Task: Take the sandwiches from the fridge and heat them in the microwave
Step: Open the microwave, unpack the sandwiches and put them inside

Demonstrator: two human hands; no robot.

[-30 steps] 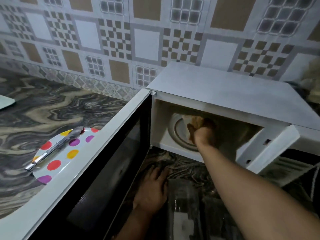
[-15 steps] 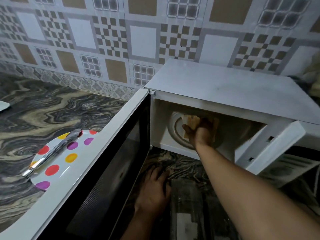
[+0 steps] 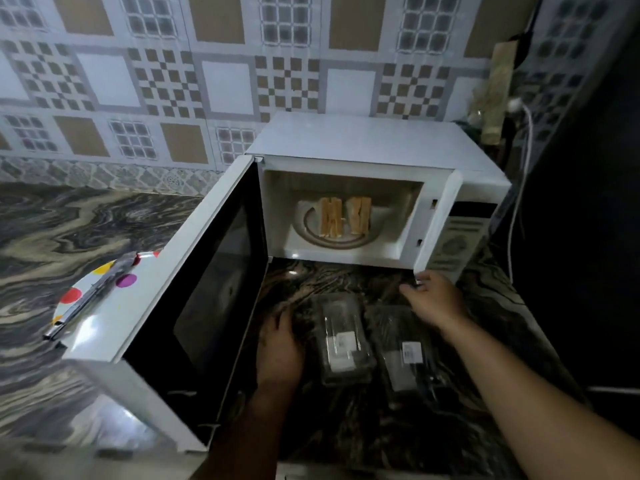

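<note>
Sandwiches (image 3: 345,216) in microwave (image 3: 363,147), apart from hands | right hand (image 3: 434,299) empty, fingers spread | left hand (image 3: 280,344) flat, empty

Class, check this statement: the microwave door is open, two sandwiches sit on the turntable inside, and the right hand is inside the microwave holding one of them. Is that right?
Not quite. The head view shows the right hand outside the microwave, empty, above the counter near the lower front corner. The rest stands: the door is open and two sandwiches sit on the turntable.
</note>
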